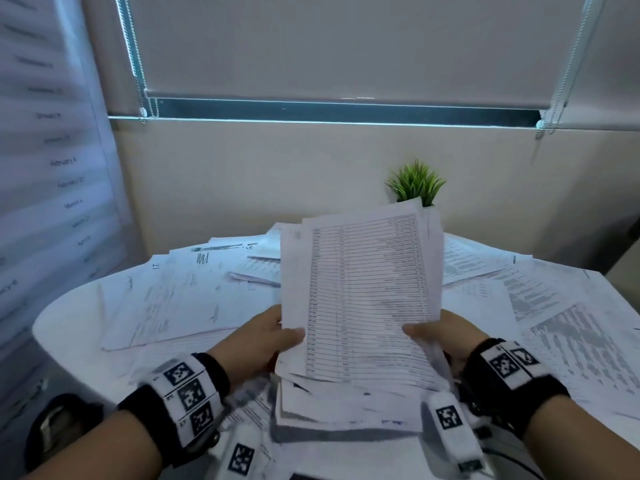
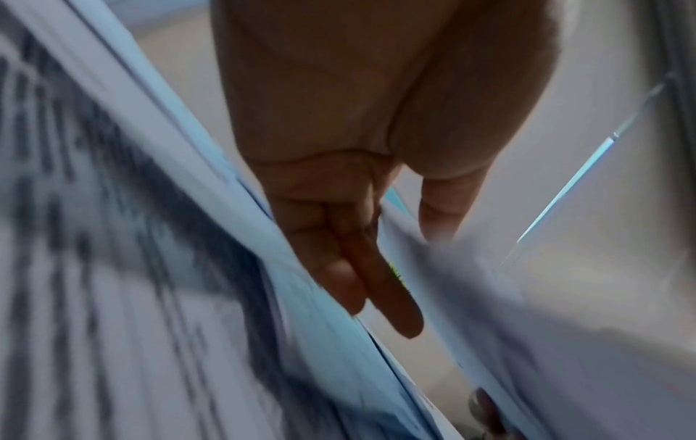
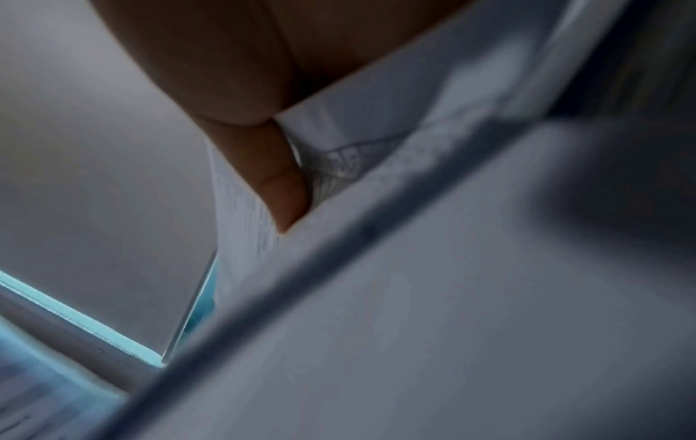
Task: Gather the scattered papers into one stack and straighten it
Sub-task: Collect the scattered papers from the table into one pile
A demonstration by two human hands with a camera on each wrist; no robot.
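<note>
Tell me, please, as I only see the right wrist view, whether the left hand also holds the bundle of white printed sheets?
Observer: Yes, the left hand grips the bundle of white printed sheets at its lower left edge, thumb on top.
Operator: Is it squared up?
Observer: No, its sheets are fanned, corners offset.
Operator: Are loose papers left?
Observer: Many scattered white papers lie on the white table either side of the bundle.

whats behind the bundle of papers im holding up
Behind the held bundle a green plant sticks out above its top edge, with more loose sheets lying on the table to both sides. The plant's pot and the table area directly behind the bundle are covered.
</note>
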